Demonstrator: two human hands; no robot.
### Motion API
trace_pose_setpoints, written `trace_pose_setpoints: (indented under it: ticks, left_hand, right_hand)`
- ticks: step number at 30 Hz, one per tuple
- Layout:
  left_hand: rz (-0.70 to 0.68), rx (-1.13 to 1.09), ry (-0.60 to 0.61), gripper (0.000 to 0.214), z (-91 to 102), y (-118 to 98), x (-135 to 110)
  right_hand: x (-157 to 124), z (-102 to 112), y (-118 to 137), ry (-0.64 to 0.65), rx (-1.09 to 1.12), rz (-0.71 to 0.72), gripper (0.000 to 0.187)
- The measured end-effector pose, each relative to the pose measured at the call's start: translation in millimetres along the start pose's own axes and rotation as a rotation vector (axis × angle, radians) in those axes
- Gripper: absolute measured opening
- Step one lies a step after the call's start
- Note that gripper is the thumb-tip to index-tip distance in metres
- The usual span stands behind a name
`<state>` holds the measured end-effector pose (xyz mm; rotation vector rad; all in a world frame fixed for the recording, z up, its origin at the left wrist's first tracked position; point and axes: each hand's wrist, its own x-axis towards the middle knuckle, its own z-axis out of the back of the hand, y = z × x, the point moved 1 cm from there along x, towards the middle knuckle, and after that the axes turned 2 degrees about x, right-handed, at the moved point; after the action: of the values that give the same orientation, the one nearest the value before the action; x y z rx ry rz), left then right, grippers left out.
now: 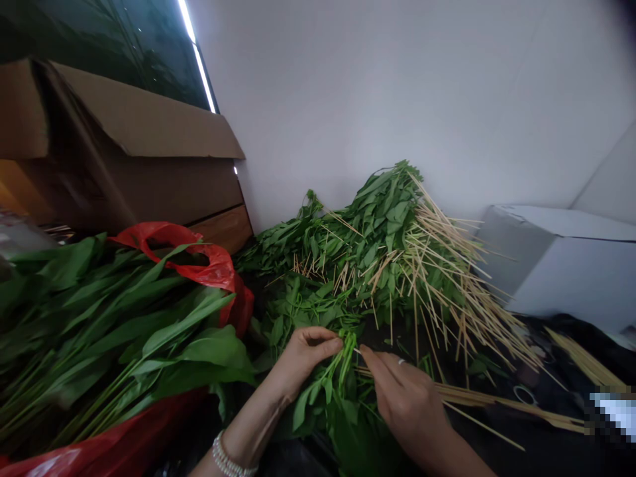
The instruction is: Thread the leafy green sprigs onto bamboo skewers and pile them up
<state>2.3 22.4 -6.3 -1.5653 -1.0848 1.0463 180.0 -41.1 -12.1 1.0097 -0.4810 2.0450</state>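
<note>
My left hand [311,354] pinches a small bunch of leafy greens [346,361] by its folded stems, the leaves hanging down below. A pearl bracelet circles that wrist. Close on the other side, my right hand [405,397] is closed on a thin bamboo skewer [357,350], whose pale end touches or enters the stems; which of these I cannot tell. Most of the skewer is hidden by the fingers. Loose greens [298,311] lie just beyond my left hand. Behind both hands is a big heap of skewered greens [387,212], their sticks [447,265] fanning to the right.
At the left, long broad leaves [124,331] fill a red plastic bag [218,262]. An open cardboard box [159,182] stands behind it. A white box [556,258] is at the right, with bare skewers [586,358] in front. A white wall [387,86] closes off the back.
</note>
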Motion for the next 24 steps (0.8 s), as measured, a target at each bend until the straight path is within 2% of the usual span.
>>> trace_pose_setpoints:
  ticks: [5, 8, 10, 14, 20, 24]
  left_hand:
    - [-0.042, -0.005, 0.026, 0.03, -4.5, 0.4, -1.0]
    - [-0.063, -0.017, 0.097, 0.034, -7.3, 0.0, -3.0]
    - [-0.042, -0.028, 0.102, 0.033, -7.9, -0.2, -4.2]
    - [0.014, -0.073, 0.035, 0.031, -6.2, -0.5, -4.8]
    - [0.077, -0.129, 0.07, 0.028, -6.0, 1.7, -3.5]
    - [0.058, -0.09, 0.114, 0.027, -8.7, 7.5, -3.2]
  right_hand:
    - [3.1, -1.4, 1.5, 0.017, -0.028, -0.027, 0.035]
    - [4.5, -2.8, 1.9, 0.035, -0.025, -0.042, 0.037]
    - [4.3, -3.9, 1.8, 0.046, -0.026, -0.045, 0.036]
    - [1.5, -5.2, 0.1, 0.048, -0.045, -0.064, 0.033]
    - [-3.1, -5.7, -0.2, 0.046, -0.08, -0.047, 0.035]
    - [-2.6, -8.0, 3.5, 0.054, -0.078, -0.04, 0.036]
